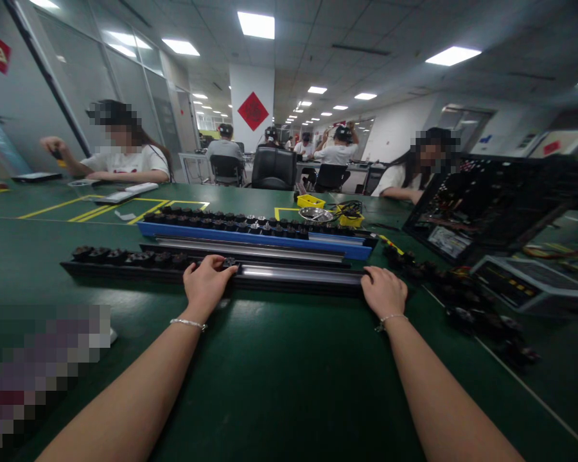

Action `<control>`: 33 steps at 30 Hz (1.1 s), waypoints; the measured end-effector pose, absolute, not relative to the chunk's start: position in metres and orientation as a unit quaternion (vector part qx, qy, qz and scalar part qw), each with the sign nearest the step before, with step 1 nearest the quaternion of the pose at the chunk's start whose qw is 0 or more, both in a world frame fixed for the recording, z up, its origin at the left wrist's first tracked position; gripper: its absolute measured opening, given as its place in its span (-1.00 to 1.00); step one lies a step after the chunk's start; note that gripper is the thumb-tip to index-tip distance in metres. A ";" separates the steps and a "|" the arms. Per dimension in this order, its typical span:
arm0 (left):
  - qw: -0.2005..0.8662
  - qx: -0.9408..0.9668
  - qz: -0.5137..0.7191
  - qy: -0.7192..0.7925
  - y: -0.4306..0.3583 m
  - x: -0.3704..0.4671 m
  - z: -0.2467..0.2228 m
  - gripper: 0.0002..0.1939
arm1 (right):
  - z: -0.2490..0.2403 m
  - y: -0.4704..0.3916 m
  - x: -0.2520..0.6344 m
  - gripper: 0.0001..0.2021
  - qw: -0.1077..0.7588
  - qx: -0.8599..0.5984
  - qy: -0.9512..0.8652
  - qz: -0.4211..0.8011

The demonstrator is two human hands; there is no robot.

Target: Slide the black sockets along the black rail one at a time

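Observation:
A long black track rail with a shiny metallic channel lies across the table before me. Small black socket-like modules sit in a row along its left part. My left hand has its thumb and fingers closed around one black module at the right end of that row. At the rail's right end, my right hand grips the edge with bent fingers. Behind lie a second black rail and a blue rail bearing more black modules.
Loose black modules trail along the right side, near a metal power supply box and an open computer case. Yellow trays and a round metal dish stand behind the rails. Co-workers sit across the green table.

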State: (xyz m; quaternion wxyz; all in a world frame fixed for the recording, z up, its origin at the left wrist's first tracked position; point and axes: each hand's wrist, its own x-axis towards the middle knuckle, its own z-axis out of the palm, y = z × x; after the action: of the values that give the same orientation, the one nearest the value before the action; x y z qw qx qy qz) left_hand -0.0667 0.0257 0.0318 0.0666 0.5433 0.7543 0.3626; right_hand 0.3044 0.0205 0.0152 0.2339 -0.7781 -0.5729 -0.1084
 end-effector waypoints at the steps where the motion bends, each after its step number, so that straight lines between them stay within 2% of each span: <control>1: 0.068 0.543 0.364 0.754 0.026 -0.067 0.032 -0.66 | 0.015 0.021 0.305 -0.60 0.234 -0.777 -0.574 -0.109; 33: 0.076 0.579 0.367 0.724 0.026 -0.066 0.029 -0.69 | 0.016 0.020 0.304 -0.60 0.243 -0.775 -0.574 -0.104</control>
State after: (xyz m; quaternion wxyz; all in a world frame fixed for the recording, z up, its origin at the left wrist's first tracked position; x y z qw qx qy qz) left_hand -0.0661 0.0265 0.0286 0.0757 0.5794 0.7237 0.3672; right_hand 0.3040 0.0200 0.0160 0.2434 -0.7750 -0.5738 -0.1041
